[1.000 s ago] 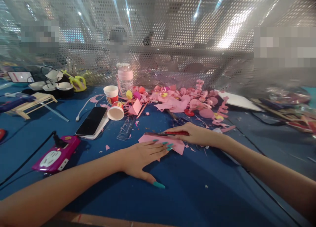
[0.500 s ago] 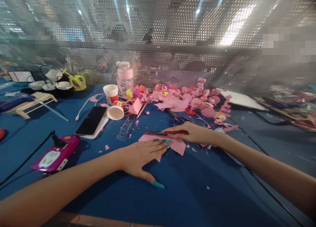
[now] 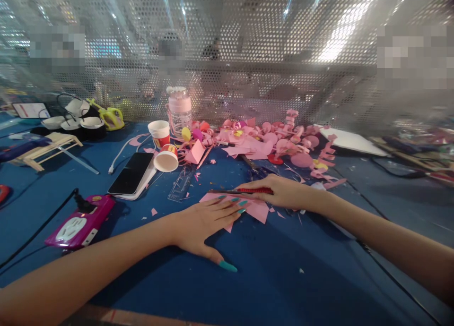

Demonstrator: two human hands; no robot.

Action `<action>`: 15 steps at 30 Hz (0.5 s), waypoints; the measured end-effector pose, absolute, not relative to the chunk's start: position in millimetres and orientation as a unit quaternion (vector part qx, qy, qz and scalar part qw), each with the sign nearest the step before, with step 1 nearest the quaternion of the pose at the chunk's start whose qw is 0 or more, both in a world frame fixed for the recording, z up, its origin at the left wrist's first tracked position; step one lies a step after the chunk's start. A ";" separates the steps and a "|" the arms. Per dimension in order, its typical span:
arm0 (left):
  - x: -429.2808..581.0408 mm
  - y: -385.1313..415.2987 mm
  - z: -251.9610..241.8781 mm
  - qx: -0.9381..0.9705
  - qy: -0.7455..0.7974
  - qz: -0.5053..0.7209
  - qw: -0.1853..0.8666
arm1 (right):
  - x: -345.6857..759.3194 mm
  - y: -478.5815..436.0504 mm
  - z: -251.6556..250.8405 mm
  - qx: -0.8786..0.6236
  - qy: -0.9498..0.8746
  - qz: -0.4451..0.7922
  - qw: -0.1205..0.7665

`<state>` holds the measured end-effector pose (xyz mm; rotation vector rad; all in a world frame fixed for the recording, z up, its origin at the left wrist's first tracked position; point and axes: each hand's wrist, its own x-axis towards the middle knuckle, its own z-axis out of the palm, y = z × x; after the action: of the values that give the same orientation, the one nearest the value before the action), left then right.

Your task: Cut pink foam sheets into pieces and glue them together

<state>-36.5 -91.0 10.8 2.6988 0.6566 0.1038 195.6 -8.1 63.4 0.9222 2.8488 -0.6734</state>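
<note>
My left hand [image 3: 202, 224] lies flat on a pink paper sheet [image 3: 258, 210], its thumb spread toward me and its fingers pointing right. Parts of the sheet stick out past the fingers. At the sheet's far edge, my right hand [image 3: 283, 191] is closed around a red utility knife [image 3: 254, 191]. The knife lies low along the paper, with its dark narrow end pointing left. Beyond my left fingers is a clear plastic ruler [image 3: 180, 183]. Small pink scraps [image 3: 280, 215] lie beside the sheet.
A heap of pink paper cutouts [image 3: 262, 144] spreads along the back by a perforated screen [image 3: 227, 80]. Dark-handled scissors [image 3: 256, 169] lie behind my right hand. Left are paper cups [image 3: 166, 158], a bottle [image 3: 179, 109], a phone [image 3: 133, 172] and a purple power strip [image 3: 81, 222] with a cord.
My right hand and the utility knife appear very slightly farther right in view. My left hand stays flat on the paper.
</note>
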 end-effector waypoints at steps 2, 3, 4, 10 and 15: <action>-36.0 -90.9 11.1 0.956 0.232 0.040 0.178 | 194.2 -10.2 66.8 0.309 0.929 -0.198 0.044; -35.8 -90.9 11.3 0.956 0.231 0.041 0.177 | 193.5 -11.0 68.5 0.312 0.930 -0.187 0.047; -35.5 -90.9 11.6 0.956 0.230 0.042 0.177 | 192.8 -11.6 70.1 0.315 0.931 -0.177 0.051; -35.4 -90.5 11.9 0.956 0.227 0.044 0.180 | 190.7 -11.6 74.0 0.315 0.932 -0.170 0.061; -35.6 -90.0 10.5 0.953 0.233 0.048 0.188 | 193.7 -10.1 72.2 0.312 0.933 -0.168 0.061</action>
<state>-35.6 -90.0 10.5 2.6803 0.6551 0.1339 193.7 -10.1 72.2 0.9426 2.8240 -0.5077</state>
